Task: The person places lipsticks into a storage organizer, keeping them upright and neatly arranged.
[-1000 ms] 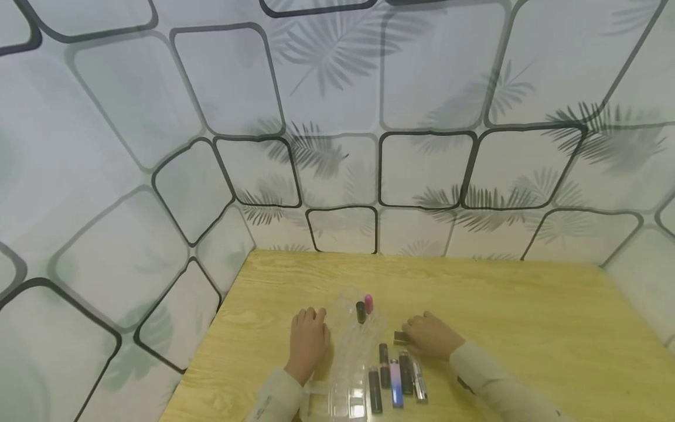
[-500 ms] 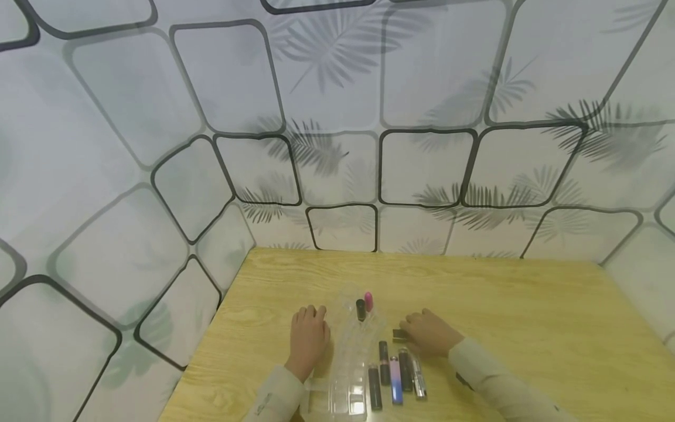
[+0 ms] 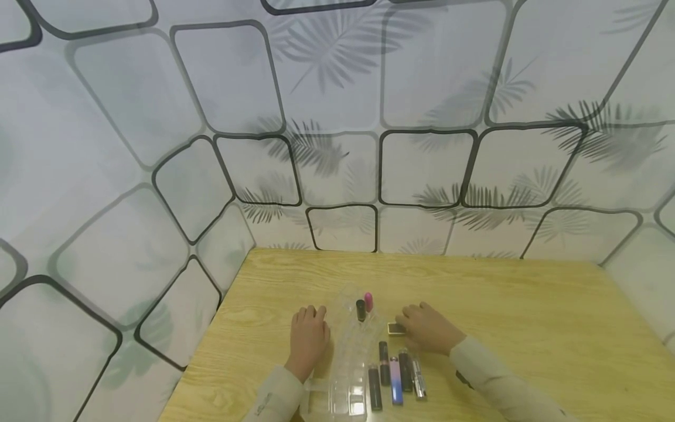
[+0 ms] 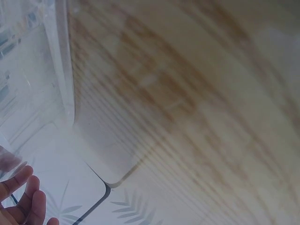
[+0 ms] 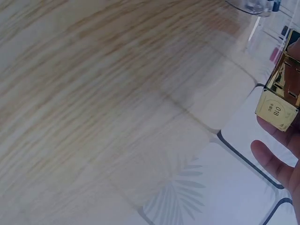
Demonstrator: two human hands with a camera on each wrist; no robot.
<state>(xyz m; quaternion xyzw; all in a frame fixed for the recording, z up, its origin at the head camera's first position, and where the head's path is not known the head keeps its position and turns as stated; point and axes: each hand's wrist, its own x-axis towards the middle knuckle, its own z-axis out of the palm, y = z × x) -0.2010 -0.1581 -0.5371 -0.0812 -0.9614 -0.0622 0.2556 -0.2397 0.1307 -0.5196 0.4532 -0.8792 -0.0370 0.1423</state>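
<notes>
My right hand (image 3: pixel 428 328) grips a lipstick (image 3: pixel 396 329) with a black and gold case, just right of the clear plastic organizer (image 3: pixel 345 375). In the right wrist view the lipstick's gold base (image 5: pixel 276 110) carries a round label, and fingers lie around it. My left hand (image 3: pixel 308 340) is at the organizer's left side, its fingers loosely bent; whether it touches the plastic is unclear. Two items stand in the organizer's far part: a black-capped tube (image 3: pixel 361 310) and a pink one (image 3: pixel 368 302).
Right of the organizer several cosmetic tubes lie side by side: a black one (image 3: pixel 375 388), a black and pink one (image 3: pixel 384 363), a purple-blue one (image 3: pixel 396 381), another dark one (image 3: pixel 405 370) and a silver one (image 3: pixel 419 381). A patterned wall (image 3: pixel 422 231) borders the wooden table (image 3: pixel 517 305).
My right hand has shifted slightly away from me and turned the lipstick, so a gold-rimmed end now shows. My left hand has stayed in place.
</notes>
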